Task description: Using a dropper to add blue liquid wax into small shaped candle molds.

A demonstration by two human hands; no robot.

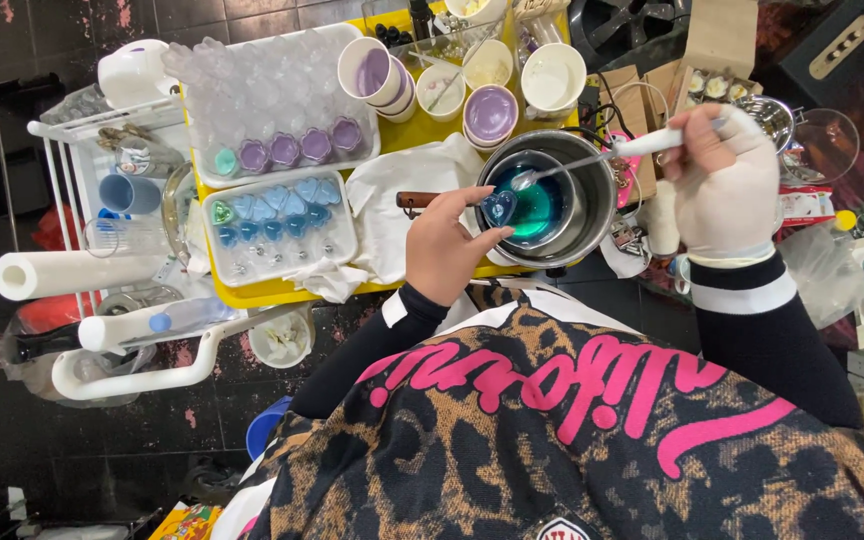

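Note:
My left hand (444, 248) pinches a small clear heart-shaped container (498, 207) filled with blue over the rim of a steel pot (597, 205). Inside the pot sits a smaller metal bowl of teal liquid (542, 208). My right hand (724, 183), in a white glove, grips the white handle of a long spoon (592, 160) whose bowl reaches over the teal liquid next to the heart. A wooden handle (417, 199) sticks out left of the pot.
On the yellow tray (252, 292) lie a white tray of blue hearts (282, 222), a white tray with purple-filled and clear moulds (282, 110), paper cups (492, 112) and a white cloth (392, 200). A paper roll (72, 272) lies at left; cluttered boxes at right.

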